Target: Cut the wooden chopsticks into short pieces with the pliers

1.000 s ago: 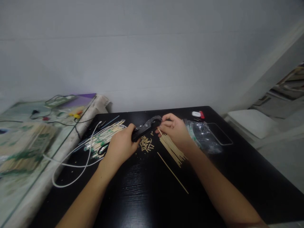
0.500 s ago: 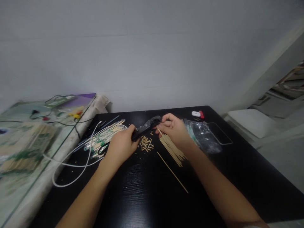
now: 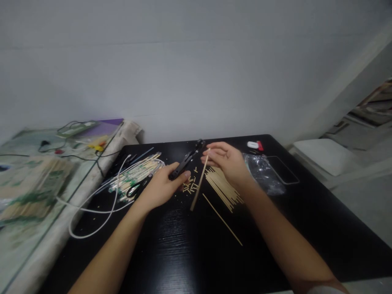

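My left hand is closed around the handles of black pliers, whose head points up and to the right. Their exact type is too blurred to tell. Between the fingertips of my right hand is a thin wooden stick, pinched near its top, its lower end slanting down toward me. Under that hand lies a bundle of similar wooden sticks. Short cut stick pieces are scattered below the pliers. One single stick rests apart on the black table.
Clear packets of sticks, black scissors and a white cable lie at left. A plastic bag, a phone-like dark slab and a small white case are at right. A glass-topped table adjoins on the left.
My right hand has lifted one stick from the bundle and swung its lower end leftward. The pliers have turned to point more steeply upward, and their head has come away from my right fingers.
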The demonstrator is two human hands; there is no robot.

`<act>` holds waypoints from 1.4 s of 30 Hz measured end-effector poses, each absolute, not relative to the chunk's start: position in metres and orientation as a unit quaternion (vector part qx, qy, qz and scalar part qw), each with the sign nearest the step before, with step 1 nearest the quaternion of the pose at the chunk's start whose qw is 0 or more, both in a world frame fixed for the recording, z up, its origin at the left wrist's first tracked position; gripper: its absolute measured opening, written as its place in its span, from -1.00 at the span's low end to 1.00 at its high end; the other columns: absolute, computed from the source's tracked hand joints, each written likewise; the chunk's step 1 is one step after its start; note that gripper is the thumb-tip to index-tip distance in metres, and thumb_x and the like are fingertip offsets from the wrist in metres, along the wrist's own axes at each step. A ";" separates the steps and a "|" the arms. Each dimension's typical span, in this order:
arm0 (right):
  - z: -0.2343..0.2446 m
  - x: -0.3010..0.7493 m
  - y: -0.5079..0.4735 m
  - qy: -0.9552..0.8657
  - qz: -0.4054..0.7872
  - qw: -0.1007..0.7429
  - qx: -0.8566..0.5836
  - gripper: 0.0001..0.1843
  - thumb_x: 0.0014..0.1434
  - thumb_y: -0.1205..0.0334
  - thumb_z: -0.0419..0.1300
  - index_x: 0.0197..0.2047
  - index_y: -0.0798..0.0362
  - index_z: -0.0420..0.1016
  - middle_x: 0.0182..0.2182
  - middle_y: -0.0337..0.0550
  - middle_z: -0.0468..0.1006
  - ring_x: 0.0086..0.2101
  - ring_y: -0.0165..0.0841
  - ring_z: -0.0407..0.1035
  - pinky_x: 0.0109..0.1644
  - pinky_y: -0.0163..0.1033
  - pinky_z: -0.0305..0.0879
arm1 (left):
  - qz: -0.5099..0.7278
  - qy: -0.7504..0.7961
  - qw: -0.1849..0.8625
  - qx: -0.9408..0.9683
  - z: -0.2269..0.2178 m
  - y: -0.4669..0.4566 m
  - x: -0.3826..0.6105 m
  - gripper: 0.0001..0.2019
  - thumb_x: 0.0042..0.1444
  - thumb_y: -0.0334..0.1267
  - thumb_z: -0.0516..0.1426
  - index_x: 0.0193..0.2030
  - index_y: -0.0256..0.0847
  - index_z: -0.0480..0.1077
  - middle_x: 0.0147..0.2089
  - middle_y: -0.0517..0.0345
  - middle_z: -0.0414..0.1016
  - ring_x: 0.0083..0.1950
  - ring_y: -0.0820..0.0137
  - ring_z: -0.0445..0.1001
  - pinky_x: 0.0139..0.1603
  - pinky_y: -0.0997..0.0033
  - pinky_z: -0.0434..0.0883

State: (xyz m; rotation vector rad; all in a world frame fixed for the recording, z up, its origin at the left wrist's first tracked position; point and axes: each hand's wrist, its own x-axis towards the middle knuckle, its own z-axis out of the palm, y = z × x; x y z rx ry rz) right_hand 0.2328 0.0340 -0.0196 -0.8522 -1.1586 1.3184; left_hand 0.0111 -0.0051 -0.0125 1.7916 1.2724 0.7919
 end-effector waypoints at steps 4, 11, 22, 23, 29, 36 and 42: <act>-0.019 0.249 0.046 -0.465 0.536 0.598 -0.372 -0.77 0.10 0.23 0.43 -0.21 0.04 0.49 -0.25 -0.09 0.69 -0.19 -0.26 0.62 0.05 -0.07 0.59 | 0.378 0.498 0.373 0.685 -0.010 -0.006 0.012 -0.73 0.26 -0.03 0.19 -0.33 -0.17 0.41 -0.45 0.24 0.47 -0.47 0.44 0.42 -0.40 0.42 0.34; -0.022 0.264 0.054 -0.528 0.536 0.506 -0.422 -0.78 0.11 0.19 0.44 -0.27 0.07 0.51 -0.33 -0.07 0.70 -0.29 -0.28 0.63 -0.04 -0.08 0.60 | 0.548 0.489 0.383 0.561 -0.003 -0.002 0.003 -0.79 0.13 -0.14 0.32 -0.27 -0.22 0.47 -0.41 0.20 0.50 -0.46 0.48 0.40 -0.40 0.45 0.35; -0.052 0.256 0.060 -0.779 0.265 0.043 -0.567 -0.85 0.10 0.37 0.40 -0.21 0.12 0.61 -0.26 -0.05 0.70 -0.23 -0.26 0.59 -0.22 -0.31 0.39 | 0.489 0.536 0.328 0.605 -0.004 0.000 -0.001 -0.75 0.09 -0.07 0.34 -0.33 -0.20 0.48 -0.50 0.26 0.43 -0.52 0.49 0.29 -0.48 0.44 0.21; -0.057 0.253 0.060 -0.781 0.244 0.037 -0.573 -0.85 0.09 0.41 0.38 -0.22 0.12 0.62 -0.25 -0.04 0.70 -0.20 -0.24 0.59 -0.19 -0.31 0.36 | 0.477 0.540 0.309 0.620 -0.004 0.000 -0.001 -0.75 0.09 -0.06 0.33 -0.35 -0.19 0.48 -0.51 0.27 0.42 -0.50 0.48 0.30 -0.46 0.44 0.21; -0.084 0.238 0.061 -0.799 0.172 -0.017 -0.576 -0.79 0.15 0.53 0.21 -0.22 0.15 0.64 -0.21 0.06 0.69 -0.15 -0.23 0.57 -0.17 -0.32 0.29 | 0.419 0.566 0.246 0.666 -0.003 -0.001 -0.001 -0.74 0.13 -0.04 0.29 -0.38 -0.17 0.44 -0.50 0.28 0.37 -0.46 0.45 0.29 -0.40 0.38 0.21; -0.091 0.237 0.062 -0.799 0.133 -0.066 -0.583 -0.74 0.20 0.54 0.16 -0.12 0.20 0.63 -0.15 0.16 0.67 -0.11 -0.18 0.58 -0.12 -0.30 0.31 | 0.380 0.564 0.201 0.705 -0.008 0.000 0.004 -0.77 0.18 -0.09 0.25 -0.38 -0.15 0.41 -0.48 0.29 0.39 -0.42 0.42 0.32 -0.36 0.37 0.22; -0.089 0.236 0.060 -0.795 0.129 -0.080 -0.588 -0.71 0.19 0.55 0.16 -0.10 0.19 0.64 -0.14 0.18 0.68 -0.10 -0.16 0.58 -0.10 -0.28 0.33 | 0.386 0.555 0.198 0.709 -0.011 0.002 0.004 -0.76 0.20 -0.06 0.24 -0.37 -0.14 0.42 -0.46 0.25 0.43 -0.41 0.39 0.34 -0.34 0.36 0.22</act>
